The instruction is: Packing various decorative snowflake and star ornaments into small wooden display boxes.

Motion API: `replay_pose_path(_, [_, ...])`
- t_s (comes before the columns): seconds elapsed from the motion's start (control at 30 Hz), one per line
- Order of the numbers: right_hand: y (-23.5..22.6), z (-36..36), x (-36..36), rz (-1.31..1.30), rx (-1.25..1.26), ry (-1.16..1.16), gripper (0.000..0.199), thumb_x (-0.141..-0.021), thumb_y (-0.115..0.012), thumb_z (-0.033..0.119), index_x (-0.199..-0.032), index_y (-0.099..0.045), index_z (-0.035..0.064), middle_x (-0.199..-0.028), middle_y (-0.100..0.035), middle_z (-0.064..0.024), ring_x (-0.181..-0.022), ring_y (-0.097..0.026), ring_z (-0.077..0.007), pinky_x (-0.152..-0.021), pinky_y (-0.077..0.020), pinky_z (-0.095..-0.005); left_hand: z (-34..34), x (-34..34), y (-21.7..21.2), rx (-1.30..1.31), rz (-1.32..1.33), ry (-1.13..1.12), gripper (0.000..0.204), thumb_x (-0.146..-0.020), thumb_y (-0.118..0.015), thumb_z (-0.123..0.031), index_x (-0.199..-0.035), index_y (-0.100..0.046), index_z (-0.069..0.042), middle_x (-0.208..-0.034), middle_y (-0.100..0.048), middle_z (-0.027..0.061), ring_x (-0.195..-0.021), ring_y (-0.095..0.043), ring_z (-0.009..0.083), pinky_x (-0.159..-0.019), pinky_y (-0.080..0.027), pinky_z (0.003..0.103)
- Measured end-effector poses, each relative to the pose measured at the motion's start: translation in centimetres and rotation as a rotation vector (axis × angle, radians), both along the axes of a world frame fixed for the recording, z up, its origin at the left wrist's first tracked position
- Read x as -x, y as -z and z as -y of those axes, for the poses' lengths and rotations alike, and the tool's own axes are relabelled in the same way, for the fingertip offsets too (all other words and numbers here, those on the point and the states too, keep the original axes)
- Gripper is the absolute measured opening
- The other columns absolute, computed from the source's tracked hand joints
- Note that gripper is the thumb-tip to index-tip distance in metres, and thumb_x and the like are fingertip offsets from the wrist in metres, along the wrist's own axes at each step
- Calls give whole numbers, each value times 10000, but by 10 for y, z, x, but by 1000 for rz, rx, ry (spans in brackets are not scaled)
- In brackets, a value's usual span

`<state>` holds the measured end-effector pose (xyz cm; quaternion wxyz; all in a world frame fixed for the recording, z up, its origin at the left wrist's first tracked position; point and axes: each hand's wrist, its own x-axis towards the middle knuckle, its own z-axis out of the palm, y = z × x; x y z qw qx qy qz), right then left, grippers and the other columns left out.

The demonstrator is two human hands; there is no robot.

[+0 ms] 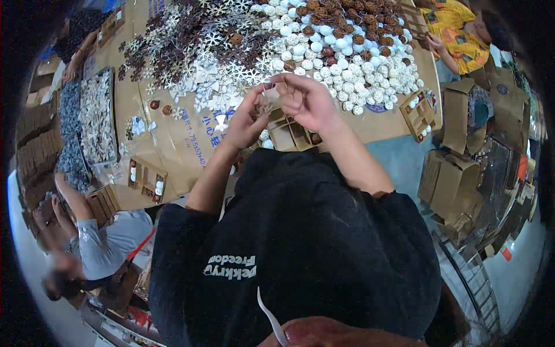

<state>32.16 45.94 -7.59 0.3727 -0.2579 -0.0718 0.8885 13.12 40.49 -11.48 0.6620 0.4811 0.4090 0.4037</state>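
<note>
My left hand (248, 118) and my right hand (306, 103) are raised close together over the near edge of the cardboard-covered table. The fingers of both are pinched, with the fingertips almost meeting. A small brownish piece shows by the left fingers, too blurred to name, and what the right fingertips hold is hidden. Just below my hands stands a divided wooden box (281, 134), partly covered by the right hand and wrist. Beyond them lie piles of wooden snowflakes (217, 43) and white woven balls (352, 87).
Brown woven balls (358, 14) are heaped at the far side. Filled divided boxes stand at the left (147, 180) and right (419, 115). A tray of pale pieces (98, 118) lies far left. Co-workers sit left and right; cardboard cartons (451, 185) stand on the right floor.
</note>
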Motion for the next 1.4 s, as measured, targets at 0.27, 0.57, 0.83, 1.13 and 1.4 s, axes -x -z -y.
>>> replay_pose_path(0.27, [-15, 12, -6, -172, 103, 137, 539, -971, -398, 287, -1271, -461, -155, -1263, -601, -232, -722, -592, -171, -662, -515, -279, 4, -14, -2, -67, -100, -183, 567, -707, -466, 69, -1268, -506, -1, -1262, -495, 145, -1220, -472, 275, -1052, -349, 346])
replay_pose_path(0.57, [21, 23, 10, 249, -1, -142, 386, -976, -425, 218, -1172, -576, -78, -929, -676, -152, -613, -615, -174, -464, -419, -243, 35, 1, 13, 117, 238, -168, 238, -772, -498, 46, -989, -577, -13, -1261, -503, 89, -1120, -517, 181, -958, -395, 294])
replay_pose_path(0.83, [154, -39, 1, 1452, -777, -115, 285, -819, -657, 297, -922, -712, 37, -790, -703, -151, -707, -687, -278, -662, -535, -375, 70, 28, -10, 588, 863, -232, 997, -691, -518, 67, -1577, -168, -230, -1113, -565, 71, -841, -534, 184, -683, -448, 334])
replay_pose_path(1.13, [207, -52, 37, 1701, -875, -569, 372, -779, -709, 362, -914, -720, 15, -845, -700, -198, -813, -681, -344, -811, -540, -413, 54, 32, 6, 534, 783, -368, 865, -649, -452, 34, -1502, -340, -62, -1540, -372, 102, -694, -384, 91, -646, -396, 232])
replay_pose_path(1.4, [81, -30, 9, 986, -699, -238, 171, -929, -622, 171, -973, -662, 10, -789, -647, -13, -640, -542, -77, -573, -417, -232, 49, 64, 20, 253, 132, -359, 717, -888, -538, -176, -1543, -258, -98, -1275, -592, 121, -662, -451, 49, -613, -413, 188])
